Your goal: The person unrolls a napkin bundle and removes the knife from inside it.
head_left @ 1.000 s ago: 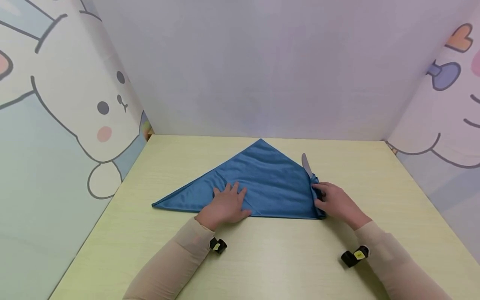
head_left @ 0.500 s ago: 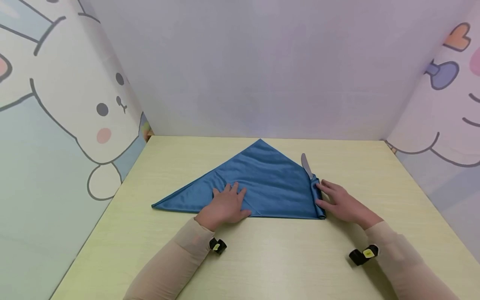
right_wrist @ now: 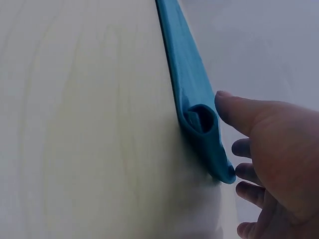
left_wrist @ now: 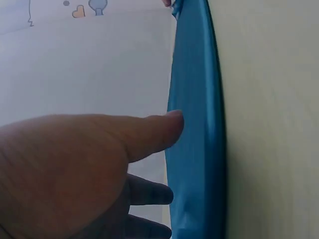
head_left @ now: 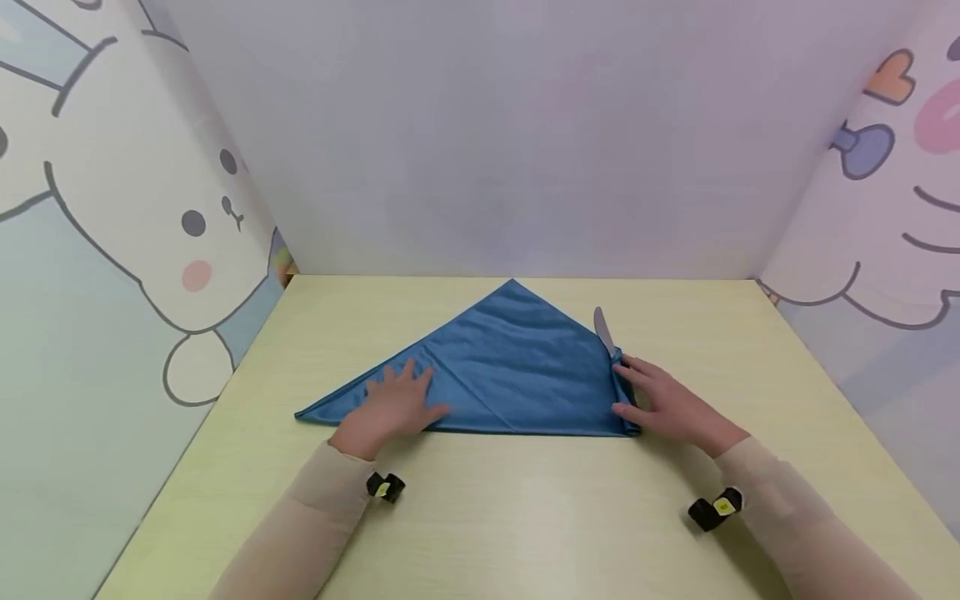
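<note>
A blue satin cloth napkin (head_left: 517,375), folded into a triangle, lies on the table with its peak pointing away. Its right corner is rolled, and the hollow end of that roll (right_wrist: 200,119) shows in the right wrist view. A metal table knife (head_left: 603,330) sticks out of the roll's far end; its other part is hidden in the cloth. My left hand (head_left: 393,404) is spread over the napkin's left part, fingers apart. Over the roll, my right hand (head_left: 667,404) has its thumb and fingertips at the cloth, fingers extended and loosely bent.
The pale wooden table (head_left: 510,517) carries the cloth. A plain light wall (head_left: 480,150) closes its back edge. Side panels with cartoon animals (head_left: 150,192) stand at left and right. A black wrist camera (head_left: 386,487) sits by each cuff.
My left hand has slid left across the napkin from its middle. My right hand has loosened its fingers at the roll and stays beside it. The whole view has shifted slightly.
</note>
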The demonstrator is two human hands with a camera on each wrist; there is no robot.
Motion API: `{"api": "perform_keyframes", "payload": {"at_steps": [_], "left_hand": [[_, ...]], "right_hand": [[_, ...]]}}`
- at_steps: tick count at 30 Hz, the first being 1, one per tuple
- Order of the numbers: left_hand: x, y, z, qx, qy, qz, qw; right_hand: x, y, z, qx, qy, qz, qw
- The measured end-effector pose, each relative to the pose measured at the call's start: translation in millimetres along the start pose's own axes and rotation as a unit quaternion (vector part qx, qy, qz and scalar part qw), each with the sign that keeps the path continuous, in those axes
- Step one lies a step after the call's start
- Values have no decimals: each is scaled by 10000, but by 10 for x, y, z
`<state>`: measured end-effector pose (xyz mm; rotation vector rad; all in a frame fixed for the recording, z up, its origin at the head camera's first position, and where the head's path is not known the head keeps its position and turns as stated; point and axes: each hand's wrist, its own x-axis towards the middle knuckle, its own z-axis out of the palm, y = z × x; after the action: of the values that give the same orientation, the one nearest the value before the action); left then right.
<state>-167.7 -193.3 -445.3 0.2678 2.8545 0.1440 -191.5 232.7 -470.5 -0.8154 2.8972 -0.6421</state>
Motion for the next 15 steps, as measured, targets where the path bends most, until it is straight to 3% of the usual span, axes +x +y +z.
{"api": "perform_keyframes", "payload": {"at_steps": [5, 11, 15], "left_hand": [[-127, -251, 39, -186, -75, -221, 9996], [-192, -404, 50, -125, -36, -114, 9999], [-225, -494, 50, -24, -51, -208, 9998]], "right_hand": [[27, -35, 57, -402, -32, -159, 9991], [54, -71, 115, -532, -60, -58, 9985], [111, -131, 146, -522, -52, -86, 9986]]}}
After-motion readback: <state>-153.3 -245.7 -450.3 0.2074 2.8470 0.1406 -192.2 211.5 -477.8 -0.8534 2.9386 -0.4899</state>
